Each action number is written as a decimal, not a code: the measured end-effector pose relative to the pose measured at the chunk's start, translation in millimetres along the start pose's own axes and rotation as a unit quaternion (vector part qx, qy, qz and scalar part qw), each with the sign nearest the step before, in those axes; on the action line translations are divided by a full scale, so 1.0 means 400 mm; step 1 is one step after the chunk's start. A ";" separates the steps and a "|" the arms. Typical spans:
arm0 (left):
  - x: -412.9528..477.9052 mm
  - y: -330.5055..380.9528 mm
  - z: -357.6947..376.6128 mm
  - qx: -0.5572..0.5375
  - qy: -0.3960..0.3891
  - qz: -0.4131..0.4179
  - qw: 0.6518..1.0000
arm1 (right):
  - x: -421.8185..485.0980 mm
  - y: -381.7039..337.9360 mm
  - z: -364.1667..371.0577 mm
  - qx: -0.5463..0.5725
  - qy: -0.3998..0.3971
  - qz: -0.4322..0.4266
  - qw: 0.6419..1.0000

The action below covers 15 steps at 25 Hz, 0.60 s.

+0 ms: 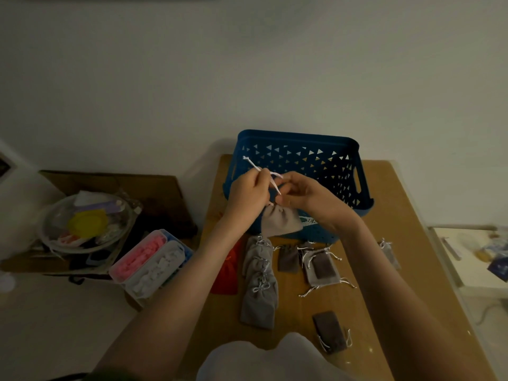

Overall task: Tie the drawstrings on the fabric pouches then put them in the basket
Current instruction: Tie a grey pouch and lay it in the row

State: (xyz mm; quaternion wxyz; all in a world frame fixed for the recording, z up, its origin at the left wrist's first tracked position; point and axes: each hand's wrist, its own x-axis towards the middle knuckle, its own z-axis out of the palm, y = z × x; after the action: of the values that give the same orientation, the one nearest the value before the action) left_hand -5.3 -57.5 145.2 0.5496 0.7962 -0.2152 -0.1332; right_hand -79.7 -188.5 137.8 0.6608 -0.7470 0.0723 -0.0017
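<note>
At the far left of the frame a round clear bowl (88, 224) holds a jumble of small things, with a yellow lid-like piece on top; the rest is too dim to tell. Just right of it and lower, a clear plastic box (149, 264) has a pink batch in one compartment and a white batch in the next, with some blue behind them.

On the brown tabletop (384, 298), a red pouch (229, 270) lies at the left edge, partly under the left forearm. Beside it, a row of grey pouches (259, 284) overlap one another, and the nearest has a bow at its neck.

Above these, in mid frame, the left hand (247, 193) has its grip pinched on the white drawstring (264, 171), whose knotted end sticks up to the upper left. The light grey pouch (280, 220) hangs from the cord below both hands, off the tabletop and in front of the near wall of the blue basket (302, 149). The right hand (305, 196) has curled fingers, its grip pinching the same drawstring close to the pouch's neck. The hands hide the basket's floor.

Further right on the tabletop lie a small dark pouch (288, 258), a grey pouch with loose cords (320, 266), a dark pouch (330, 332) in the lower frame and a grey pouch (390, 253) near the right edge.
</note>
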 end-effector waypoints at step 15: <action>0.026 -0.042 -0.032 -0.079 -0.129 0.011 0.988 | 0.005 0.021 -0.011 0.004 0.046 0.016 0.999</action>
State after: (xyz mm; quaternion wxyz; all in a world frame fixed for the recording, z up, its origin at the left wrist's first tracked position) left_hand 12.9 -47.1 134.6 0.5795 0.7240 -0.2822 -0.2456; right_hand -79.0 -193.9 129.8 0.6599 -0.7422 0.1142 -0.0255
